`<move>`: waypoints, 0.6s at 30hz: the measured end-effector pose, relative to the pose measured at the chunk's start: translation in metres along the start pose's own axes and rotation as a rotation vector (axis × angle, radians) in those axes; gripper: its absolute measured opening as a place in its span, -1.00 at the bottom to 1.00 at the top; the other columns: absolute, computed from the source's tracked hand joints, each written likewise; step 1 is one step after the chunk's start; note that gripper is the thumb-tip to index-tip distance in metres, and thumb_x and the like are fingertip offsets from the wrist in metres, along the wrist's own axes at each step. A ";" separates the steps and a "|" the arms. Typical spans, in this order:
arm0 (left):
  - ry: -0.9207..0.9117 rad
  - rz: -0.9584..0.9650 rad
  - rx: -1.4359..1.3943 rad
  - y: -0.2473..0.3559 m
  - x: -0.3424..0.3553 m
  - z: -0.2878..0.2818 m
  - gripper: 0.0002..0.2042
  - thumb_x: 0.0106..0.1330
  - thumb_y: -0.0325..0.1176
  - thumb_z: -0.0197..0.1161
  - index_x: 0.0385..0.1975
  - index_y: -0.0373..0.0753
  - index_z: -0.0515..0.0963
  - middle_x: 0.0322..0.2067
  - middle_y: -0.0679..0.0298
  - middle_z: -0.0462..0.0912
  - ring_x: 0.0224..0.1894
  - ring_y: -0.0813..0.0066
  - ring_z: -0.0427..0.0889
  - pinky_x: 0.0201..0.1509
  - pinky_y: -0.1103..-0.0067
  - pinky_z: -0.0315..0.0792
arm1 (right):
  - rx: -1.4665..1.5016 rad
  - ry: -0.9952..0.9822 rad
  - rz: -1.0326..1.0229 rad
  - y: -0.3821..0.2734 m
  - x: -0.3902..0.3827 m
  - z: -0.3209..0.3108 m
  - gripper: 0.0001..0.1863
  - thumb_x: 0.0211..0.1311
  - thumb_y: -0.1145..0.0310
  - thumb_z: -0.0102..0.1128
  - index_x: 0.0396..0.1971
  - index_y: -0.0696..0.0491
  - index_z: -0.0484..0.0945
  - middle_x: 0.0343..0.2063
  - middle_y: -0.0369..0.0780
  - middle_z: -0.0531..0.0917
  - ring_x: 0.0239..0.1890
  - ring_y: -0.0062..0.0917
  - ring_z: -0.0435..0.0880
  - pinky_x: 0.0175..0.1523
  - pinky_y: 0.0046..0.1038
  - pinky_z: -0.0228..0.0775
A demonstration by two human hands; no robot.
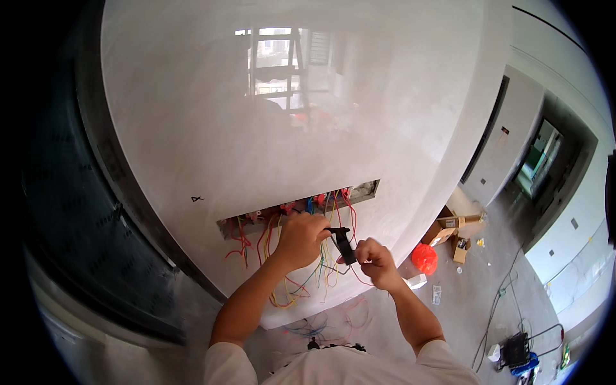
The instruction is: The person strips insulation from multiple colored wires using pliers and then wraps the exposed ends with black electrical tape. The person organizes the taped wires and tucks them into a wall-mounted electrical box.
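Observation:
My left hand [301,237] is closed in front of the recessed wall opening [367,192], its fingers gripping the upper end of a black object [346,247], which looks like a roll or band of tape. My right hand [377,262] is curled at the lower right side of that black object, fingertips at its edge. Red boxes [321,200] sit inside the opening, with red, yellow, green and blue wires [277,292] hanging from them down the pale wall [192,128]. Part of the wiring is hidden behind my hands.
Cardboard boxes [443,231] and a red bag [424,258] lie on the floor at right. Cables [497,301] and a black folding cart [516,350] are farther down right. A dark door [83,192] stands at left; a corridor with a doorway [539,151] opens at right.

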State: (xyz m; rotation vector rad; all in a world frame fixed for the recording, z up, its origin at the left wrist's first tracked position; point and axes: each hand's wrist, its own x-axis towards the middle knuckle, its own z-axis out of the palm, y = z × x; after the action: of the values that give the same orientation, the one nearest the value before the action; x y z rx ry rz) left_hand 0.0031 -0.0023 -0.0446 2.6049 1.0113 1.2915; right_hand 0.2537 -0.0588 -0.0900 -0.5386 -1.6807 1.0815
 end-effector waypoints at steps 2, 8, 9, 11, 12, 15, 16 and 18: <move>-0.019 0.000 -0.036 -0.003 -0.001 -0.004 -0.90 0.23 -0.41 0.43 -0.34 -0.18 0.63 -0.42 0.28 0.64 -0.29 0.13 0.59 -0.14 0.20 0.33 | -0.505 -0.006 -0.055 0.003 0.008 -0.006 -0.61 -0.11 0.87 -0.10 -0.32 0.09 0.39 -0.33 -0.20 0.52 -0.11 -0.40 0.70 0.03 -0.45 0.46; -0.093 0.076 0.036 0.003 0.003 -0.007 -0.92 0.24 -0.41 0.41 -0.38 -0.18 0.62 -0.43 0.26 0.64 -0.31 0.10 0.58 -0.13 0.21 0.33 | -0.065 0.131 0.031 -0.010 0.066 -0.019 -0.58 -0.17 0.86 -0.08 -0.28 0.09 0.37 -0.26 -0.27 0.49 -0.12 -0.48 0.48 0.04 -0.49 0.34; -0.089 0.075 0.063 0.002 0.003 -0.007 -0.92 0.24 -0.41 0.41 -0.38 -0.18 0.62 -0.43 0.25 0.64 -0.32 0.10 0.58 -0.13 0.21 0.33 | 0.070 0.118 0.029 -0.021 0.063 -0.015 -0.58 -0.16 0.85 -0.07 -0.28 0.08 0.38 -0.25 -0.28 0.49 -0.12 -0.51 0.46 0.01 -0.51 0.33; -0.038 0.061 0.054 0.001 0.000 -0.006 -0.92 0.24 -0.40 0.40 -0.37 -0.19 0.62 -0.42 0.25 0.64 -0.32 0.09 0.58 -0.13 0.21 0.32 | 0.189 0.031 -0.047 -0.027 0.046 -0.005 -0.58 -0.15 0.85 -0.06 -0.29 0.05 0.38 -0.23 -0.28 0.46 -0.17 -0.56 0.42 -0.04 -0.56 0.28; -0.010 0.051 0.054 0.000 -0.002 -0.006 -0.92 0.25 -0.40 0.40 -0.37 -0.19 0.62 -0.42 0.24 0.65 -0.32 0.09 0.58 -0.13 0.21 0.32 | 0.202 -0.021 -0.048 -0.021 0.029 -0.001 -0.64 -0.11 0.85 -0.07 -0.36 0.05 0.39 -0.27 -0.28 0.45 -0.17 -0.55 0.47 -0.08 -0.50 0.36; 0.018 0.022 -0.014 0.005 0.001 -0.003 -0.92 0.23 -0.42 0.41 -0.35 -0.19 0.63 -0.41 0.24 0.66 -0.32 0.08 0.59 -0.14 0.21 0.32 | -0.529 -0.007 -0.122 -0.011 0.014 -0.001 -0.71 -0.07 0.84 -0.07 -0.44 0.08 0.41 -0.41 -0.19 0.52 -0.21 -0.28 0.62 -0.13 -0.28 0.51; 0.003 0.039 -0.014 0.005 0.000 -0.001 -0.92 0.23 -0.43 0.41 -0.35 -0.19 0.63 -0.42 0.23 0.65 -0.31 0.08 0.58 -0.14 0.21 0.32 | -0.708 0.064 -0.142 0.004 0.019 -0.012 -0.71 -0.07 0.83 -0.06 -0.43 0.09 0.42 -0.41 -0.15 0.58 -0.20 -0.18 0.63 -0.15 -0.28 0.50; -0.025 0.085 -0.019 0.001 0.003 0.001 -0.91 0.21 -0.44 0.41 -0.35 -0.20 0.63 -0.43 0.23 0.64 -0.31 0.08 0.58 -0.14 0.21 0.31 | -0.721 0.162 -0.045 0.001 0.045 -0.030 -0.72 -0.04 0.82 -0.07 -0.41 0.10 0.42 -0.38 -0.19 0.56 -0.21 -0.31 0.61 -0.14 -0.34 0.47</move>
State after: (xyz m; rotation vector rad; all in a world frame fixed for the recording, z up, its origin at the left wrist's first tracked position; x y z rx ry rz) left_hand 0.0054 -0.0010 -0.0435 2.6697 0.8899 1.2764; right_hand 0.2634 -0.0114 -0.0660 -1.0048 -1.9026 0.3539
